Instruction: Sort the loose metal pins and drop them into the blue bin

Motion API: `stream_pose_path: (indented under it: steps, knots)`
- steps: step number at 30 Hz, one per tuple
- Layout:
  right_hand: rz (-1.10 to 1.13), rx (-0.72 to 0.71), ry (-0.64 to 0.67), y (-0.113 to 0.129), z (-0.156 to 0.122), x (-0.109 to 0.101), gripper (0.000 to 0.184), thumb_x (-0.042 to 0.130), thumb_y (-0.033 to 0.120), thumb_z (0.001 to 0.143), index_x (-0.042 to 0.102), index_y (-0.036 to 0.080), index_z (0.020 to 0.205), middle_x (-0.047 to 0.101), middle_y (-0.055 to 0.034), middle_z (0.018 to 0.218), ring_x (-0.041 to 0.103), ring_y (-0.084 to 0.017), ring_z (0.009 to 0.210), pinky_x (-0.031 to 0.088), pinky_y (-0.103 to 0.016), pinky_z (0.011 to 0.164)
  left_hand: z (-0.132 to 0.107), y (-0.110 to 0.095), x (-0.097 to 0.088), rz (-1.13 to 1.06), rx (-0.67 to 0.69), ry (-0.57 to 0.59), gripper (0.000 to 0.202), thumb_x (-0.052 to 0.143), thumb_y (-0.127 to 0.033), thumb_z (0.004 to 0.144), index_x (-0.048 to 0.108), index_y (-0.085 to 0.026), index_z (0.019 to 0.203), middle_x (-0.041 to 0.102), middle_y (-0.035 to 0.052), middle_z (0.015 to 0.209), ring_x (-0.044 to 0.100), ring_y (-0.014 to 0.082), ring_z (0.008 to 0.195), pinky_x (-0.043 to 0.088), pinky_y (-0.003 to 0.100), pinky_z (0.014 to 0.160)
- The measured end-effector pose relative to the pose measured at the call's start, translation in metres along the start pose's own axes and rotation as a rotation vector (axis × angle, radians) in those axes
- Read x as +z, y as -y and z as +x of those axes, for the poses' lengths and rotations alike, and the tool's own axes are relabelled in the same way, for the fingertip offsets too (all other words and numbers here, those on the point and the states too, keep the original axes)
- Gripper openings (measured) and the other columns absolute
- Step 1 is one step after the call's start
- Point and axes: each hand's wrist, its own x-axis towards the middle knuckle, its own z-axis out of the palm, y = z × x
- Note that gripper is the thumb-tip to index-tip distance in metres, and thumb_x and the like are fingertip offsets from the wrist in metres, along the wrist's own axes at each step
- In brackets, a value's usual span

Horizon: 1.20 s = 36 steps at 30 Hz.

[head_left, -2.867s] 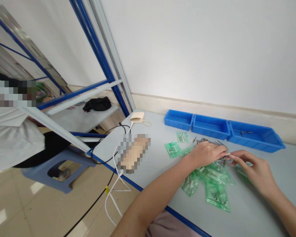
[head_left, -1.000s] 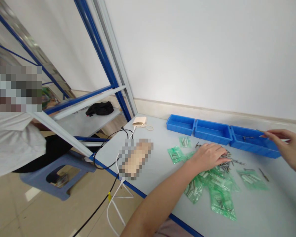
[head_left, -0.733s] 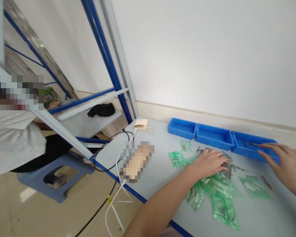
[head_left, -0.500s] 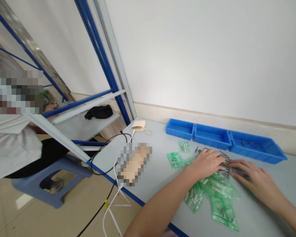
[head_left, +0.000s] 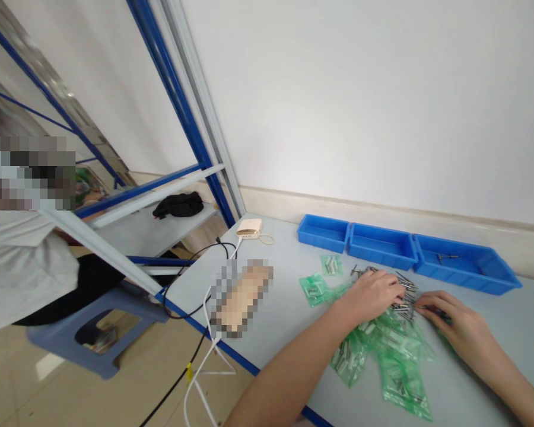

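Observation:
A loose pile of thin metal pins (head_left: 404, 283) lies on the grey table. My left hand (head_left: 374, 293) rests over the pile with its fingers curled down; what is under them is hidden. At the pile's right edge my right hand (head_left: 449, 314) is pinched, thumb against forefinger, around what looks like a thin metal pin. Something dark shows inside its curled fingers. Green plastic bags (head_left: 403, 379) of metal parts lie below and left of my left hand, two smaller ones apart at the left.
Three blue trays (head_left: 380, 246) stand in a row along the wall; the right one has a few metal pieces. Left on the table are a small cream box (head_left: 249, 229), cables and a blurred-out object (head_left: 244, 299). Another person (head_left: 26, 255) sits beyond the blue frame near a stool (head_left: 93, 326).
My right hand's fingers have closed from a looser spread into a pinch at the pile's edge. My left hand has stayed nearly in place on the pile.

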Motion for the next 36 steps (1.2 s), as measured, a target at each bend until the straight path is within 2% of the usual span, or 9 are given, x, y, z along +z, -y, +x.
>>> stream_pose_path:
  steps: [16, 23, 28, 32, 36]
  knots:
    - [-0.058, 0.076, -0.065, 0.009, -0.003, -0.010, 0.043, 0.040, 0.060, 0.082, 0.065, 0.025, 0.079, 0.070, -0.0059, 0.085, 0.066, -0.024, 0.076, 0.053, -0.037, 0.068, 0.003, 0.003, 0.000, -0.054, 0.019, 0.025, 0.024, 0.045, -0.026, 0.093, 0.065, -0.014, 0.089, 0.062, 0.0049, 0.093, 0.056, 0.0162, 0.091, 0.043, 0.029, 0.083]
    - [-0.074, 0.030, 0.017, 0.010, -0.001, -0.008, 0.043, 0.040, 0.058, 0.084, 0.065, 0.024, 0.084, 0.069, -0.0058, 0.089, 0.065, -0.024, 0.081, 0.052, -0.037, 0.073, 0.002, 0.004, -0.003, -0.142, -0.036, 0.057, 0.022, 0.043, -0.021, 0.093, 0.063, -0.013, 0.095, 0.061, 0.0047, 0.099, 0.054, 0.0146, 0.100, 0.043, 0.025, 0.090]
    - [-0.151, 0.012, 0.056, 0.013, -0.001, -0.008, 0.042, 0.039, 0.057, 0.086, 0.066, 0.024, 0.089, 0.067, -0.0060, 0.095, 0.064, -0.024, 0.085, 0.050, -0.039, 0.076, 0.002, 0.005, -0.003, -0.223, -0.056, 0.001, 0.020, 0.045, -0.021, 0.093, 0.062, -0.012, 0.097, 0.061, 0.0049, 0.098, 0.055, 0.0136, 0.100, 0.043, 0.024, 0.090]
    - [-0.249, 0.012, -0.008, 0.012, -0.002, -0.008, 0.044, 0.035, 0.054, 0.087, 0.065, 0.023, 0.096, 0.065, -0.0077, 0.101, 0.062, -0.025, 0.089, 0.048, -0.041, 0.079, 0.005, 0.005, -0.003, -0.241, -0.071, 0.005, 0.019, 0.048, -0.022, 0.091, 0.063, -0.012, 0.094, 0.062, 0.0053, 0.096, 0.057, 0.0136, 0.097, 0.043, 0.023, 0.089]
    - [-0.306, 0.006, -0.046, 0.001, -0.003, -0.005, 0.048, 0.034, 0.053, 0.087, 0.065, 0.020, 0.103, 0.063, -0.0111, 0.106, 0.058, -0.028, 0.097, 0.046, -0.044, 0.083, 0.007, 0.002, -0.006, -0.161, -0.050, 0.030, 0.022, 0.047, -0.026, 0.092, 0.065, -0.013, 0.090, 0.062, 0.0051, 0.094, 0.058, 0.0140, 0.095, 0.043, 0.025, 0.090]
